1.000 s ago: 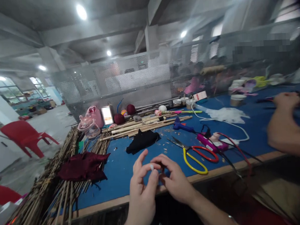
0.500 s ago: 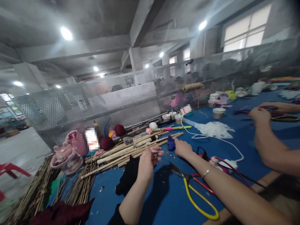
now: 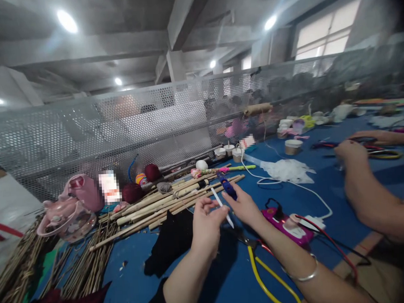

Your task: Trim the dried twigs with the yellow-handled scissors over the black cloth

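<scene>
My left hand pinches a slim white stick with a tapered lower end, held slanting above the table. My right hand is closed around a dark blue tool; its exact kind is hard to make out. The two hands are close together, the stick's middle close to the right fingertips. Just below the right hand lie shears with yellow handles, and a red handle shows beside them. A black cloth lies left of my left hand.
Wooden sticks and yarn balls lie along the mesh divider. A pink basket stands left, near bundled twigs. Right are a purple power strip with cords, a white plastic bag and another person's hands.
My right hand has picked up the dark blue tool from the table. My left hand has moved right, bringing the white stick near it. The view has shifted slightly right.
</scene>
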The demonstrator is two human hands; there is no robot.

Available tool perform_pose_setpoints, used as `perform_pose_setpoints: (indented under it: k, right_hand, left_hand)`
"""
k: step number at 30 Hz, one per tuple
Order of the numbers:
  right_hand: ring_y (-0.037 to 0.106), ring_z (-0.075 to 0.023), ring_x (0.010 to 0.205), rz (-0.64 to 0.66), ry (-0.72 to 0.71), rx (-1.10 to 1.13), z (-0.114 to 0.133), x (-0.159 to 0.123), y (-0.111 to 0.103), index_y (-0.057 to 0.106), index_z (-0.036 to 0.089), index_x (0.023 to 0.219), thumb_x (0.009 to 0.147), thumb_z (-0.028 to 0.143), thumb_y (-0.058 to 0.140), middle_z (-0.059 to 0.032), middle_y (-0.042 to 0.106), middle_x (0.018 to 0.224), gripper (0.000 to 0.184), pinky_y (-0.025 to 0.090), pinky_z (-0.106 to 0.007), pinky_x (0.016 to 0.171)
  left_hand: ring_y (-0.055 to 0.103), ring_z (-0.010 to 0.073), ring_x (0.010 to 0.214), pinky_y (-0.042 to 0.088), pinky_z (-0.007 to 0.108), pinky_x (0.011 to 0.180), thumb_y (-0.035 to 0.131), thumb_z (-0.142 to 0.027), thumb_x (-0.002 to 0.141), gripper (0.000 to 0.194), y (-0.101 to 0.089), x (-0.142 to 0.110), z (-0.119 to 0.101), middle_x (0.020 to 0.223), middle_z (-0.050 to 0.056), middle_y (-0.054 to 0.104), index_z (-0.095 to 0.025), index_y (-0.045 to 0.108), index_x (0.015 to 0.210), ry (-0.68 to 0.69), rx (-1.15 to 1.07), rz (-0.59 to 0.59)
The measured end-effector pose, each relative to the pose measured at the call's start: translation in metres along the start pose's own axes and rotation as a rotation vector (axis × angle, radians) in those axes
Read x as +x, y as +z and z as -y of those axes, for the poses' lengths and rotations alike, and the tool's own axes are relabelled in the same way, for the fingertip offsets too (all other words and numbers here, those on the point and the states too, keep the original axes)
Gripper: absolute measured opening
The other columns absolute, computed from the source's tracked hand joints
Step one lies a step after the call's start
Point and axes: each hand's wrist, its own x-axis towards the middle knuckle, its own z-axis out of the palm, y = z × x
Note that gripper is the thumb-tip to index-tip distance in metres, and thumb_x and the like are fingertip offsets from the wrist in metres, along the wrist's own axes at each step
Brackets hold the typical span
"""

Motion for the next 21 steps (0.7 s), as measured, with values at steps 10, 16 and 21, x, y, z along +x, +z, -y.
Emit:
perform_pose_setpoints:
  k: [10, 16, 21]
  right_hand:
    - [0.060, -0.0174, 0.076, -0.108, -0.068, -0.026, 0.000, -0.016, 0.002, 0.042, 0.019, 0.120, 0.075, 0.030, 0.047, -0.0052, 0.063, 0.090, 0.046, 0.045, -0.028, 0.068]
    - [0.059, -0.0172, 0.071, -0.130, -0.078, -0.013, 0.004, -0.015, 0.002, 0.046, 0.017, 0.116, 0.077, 0.038, 0.047, -0.0058, 0.064, 0.087, 0.044, 0.046, -0.027, 0.064]
    - [0.058, -0.0163, 0.069, -0.109, -0.094, 0.012, 0.003, -0.014, 0.002, 0.044, 0.017, 0.117, 0.078, 0.038, 0.048, -0.0056, 0.063, 0.087, 0.045, 0.046, -0.026, 0.064]
  left_hand:
    - [0.056, 0.0077, 0.052, 0.041, 0.015, 0.048, 0.075, -0.027, 0.055, 0.041, 0.012, -0.017, 0.002, 0.063, 0.005, 0.062, -0.008, 0.060, 0.088, -0.365, -0.019, 0.091]
    - [0.056, 0.0075, 0.053, 0.043, 0.015, 0.050, 0.074, -0.027, 0.057, 0.039, 0.014, -0.023, 0.007, 0.064, 0.005, 0.062, -0.009, 0.060, 0.088, -0.375, -0.025, 0.077]
    - [0.056, 0.0072, 0.054, 0.043, 0.015, 0.050, 0.073, -0.026, 0.058, 0.039, 0.014, -0.026, 0.008, 0.064, 0.004, 0.061, -0.009, 0.059, 0.089, -0.365, -0.023, 0.048]
